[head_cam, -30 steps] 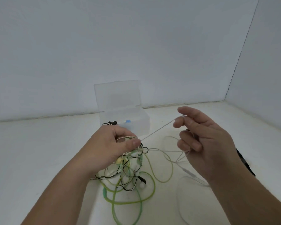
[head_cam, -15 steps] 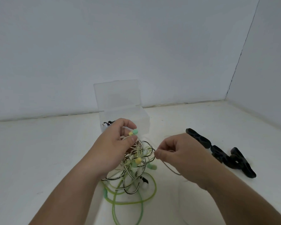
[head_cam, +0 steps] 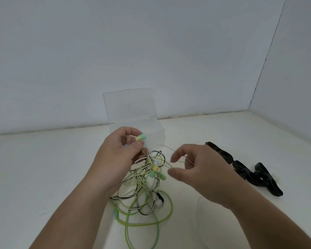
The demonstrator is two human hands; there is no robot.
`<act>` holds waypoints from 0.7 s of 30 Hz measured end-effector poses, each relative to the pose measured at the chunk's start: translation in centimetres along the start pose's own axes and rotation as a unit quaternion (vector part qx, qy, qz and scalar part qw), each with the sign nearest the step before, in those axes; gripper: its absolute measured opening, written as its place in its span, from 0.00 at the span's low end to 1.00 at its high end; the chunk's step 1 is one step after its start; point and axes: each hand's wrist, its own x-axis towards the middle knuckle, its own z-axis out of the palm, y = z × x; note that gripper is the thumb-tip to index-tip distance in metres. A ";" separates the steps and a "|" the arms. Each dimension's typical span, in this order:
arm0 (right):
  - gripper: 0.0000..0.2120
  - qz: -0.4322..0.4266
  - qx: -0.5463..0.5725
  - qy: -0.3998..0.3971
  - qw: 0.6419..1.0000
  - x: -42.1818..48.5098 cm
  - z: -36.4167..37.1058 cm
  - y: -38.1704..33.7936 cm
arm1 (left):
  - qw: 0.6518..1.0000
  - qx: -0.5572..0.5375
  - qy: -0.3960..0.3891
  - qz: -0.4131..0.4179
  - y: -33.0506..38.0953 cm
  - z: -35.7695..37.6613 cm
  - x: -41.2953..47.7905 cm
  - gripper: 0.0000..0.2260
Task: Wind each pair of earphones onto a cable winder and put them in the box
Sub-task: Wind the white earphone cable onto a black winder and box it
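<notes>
A person's left forearm reaches in from the lower left over the white counter (head_cam: 34, 168), with the left hand (head_cam: 122, 155) raised above it and its back turned to the camera. Its thumb and forefinger pinch a yellow-and-green earbud (head_cam: 141, 137), whose green tip points right, while the other fingers curl beneath. Behind the hand, against the wall, stands a clear plastic box (head_cam: 129, 106) with its lid upright.

A tangle of earphones (head_cam: 144, 177) hangs from the left hand down to the counter, its long axis running from the hand toward the camera. Black-and-white striped cable (head_cam: 144, 212) and thin yellow strands knot together in it. A thick green cable (head_cam: 142, 224) lies in loops flat on the counter at the near end.

The right hand (head_cam: 205, 173) comes in from the lower right, just beside the tangle and palm-side toward it. Its fingers are loosely curved. Thumb and forefinger stand apart, not closed on the thin pale cable (head_cam: 166, 147) that passes between them.

Further right, black cable winders (head_cam: 241, 168) lie in a row on the counter, the row slanting from the far left to the near right.
</notes>
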 end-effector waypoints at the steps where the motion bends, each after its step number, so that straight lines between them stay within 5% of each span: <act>1: 0.06 -0.001 -0.017 -0.014 1.000 -0.1 0.2 0.0 | 1.000 0.017 -0.015 0.001 -0.1 0.1 -0.1 0.05; 7: 0.09 0.015 -0.007 0.047 0.999 0.2 0.8 0.0 | 0.985 0.150 -0.081 0.023 0.1 0.3 -0.7 0.09; 12: 0.09 0.015 0.094 0.087 0.992 0.2 1.0 -0.3 | 0.958 0.211 -0.190 -0.038 0.5 0.2 -1.4 0.10; 21: 0.07 -0.018 0.091 0.152 0.984 0.1 0.8 -0.4 | 0.963 0.242 -0.118 0.009 0.8 -0.1 -1.2 0.09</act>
